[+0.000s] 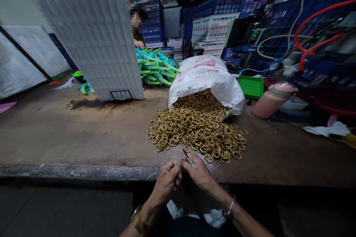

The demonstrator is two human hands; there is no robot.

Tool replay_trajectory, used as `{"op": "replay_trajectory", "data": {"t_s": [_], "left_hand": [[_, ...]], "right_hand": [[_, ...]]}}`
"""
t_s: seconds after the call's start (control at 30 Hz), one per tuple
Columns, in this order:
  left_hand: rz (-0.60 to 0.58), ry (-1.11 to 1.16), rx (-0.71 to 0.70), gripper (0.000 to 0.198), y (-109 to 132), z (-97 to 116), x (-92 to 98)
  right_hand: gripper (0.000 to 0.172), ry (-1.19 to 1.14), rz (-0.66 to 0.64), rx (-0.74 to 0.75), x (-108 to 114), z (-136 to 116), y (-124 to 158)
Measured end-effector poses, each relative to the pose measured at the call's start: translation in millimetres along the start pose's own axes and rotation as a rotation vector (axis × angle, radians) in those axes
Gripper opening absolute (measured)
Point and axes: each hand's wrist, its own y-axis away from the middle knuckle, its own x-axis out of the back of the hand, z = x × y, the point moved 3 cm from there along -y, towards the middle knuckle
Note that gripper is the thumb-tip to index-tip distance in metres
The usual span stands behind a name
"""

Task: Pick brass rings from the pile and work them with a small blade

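The small tool (189,157), dark at its tip and pale lower down, sits in the person's right hand (200,174) just above the table's near edge, gripped between thumb and forefinger so that its point sticks out forward and away from the fingers. The left hand (166,180) meets it there, thumb and fingers bunched together and nearly touching the right thumb, as people hold something fine between two pinches; the spot is dim and tiny, so whether a thread or anything else lies between those fingertips cannot be told. Both forearms angle inward, which keeps the work close to the body and in plain sight. Just beyond the tool's tip lies a loose ring (187,149), at the front fringe of a broad heap of brass-coloured rings (194,129), well placed for an easy reach. The heap runs back into the open mouth of a white sack (201,72), which lies on its side facing the person, probably so the rings slide out onto the table (83,137). Left of the sack, a pale ribbed panel (93,40) leans on a wire stand (121,95), and behind that a co-worker (138,40) stands by a teal-and-green pile (157,68). To the right are a green tray (251,87) and a pink bottle (271,102), set off to the side, out of the hands' way.
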Motion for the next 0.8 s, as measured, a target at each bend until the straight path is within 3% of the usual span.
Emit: {"op": "replay_trajectory", "data": {"t_s": [0.13, 0.23, 0.43, 0.7, 0.8], "left_hand": [[-0.004, 0.083, -0.01, 0.033, 1.4, 0.5, -2.7], [0.03, 0.084, -0.014, 0.032, 3.0, 3.2, -3.7], [0.051, 0.073, -0.028, 0.036, 3.9, 9.1, -5.5], [0.101, -0.041, -0.201, 0.032, 1.9, 7.6, -0.8], [0.101, -0.087, -0.226, 0.03, 9.3, 10.3, -3.9]], "right_hand": [[0.019, 0.0, 0.021, -0.012, 1.1, 5.5, -0.6], [0.019, 0.148, 0.071, 0.035, 2.7, 10.9, 2.4], [0.018, 0.502, -0.042, 0.208, -5.3, 12.6, 13.9], [0.025, 0.631, -0.072, 0.232, -8.3, 14.1, 14.6], [0.023, 0.721, -0.075, 0.173, -4.9, 15.5, 11.1]]}}
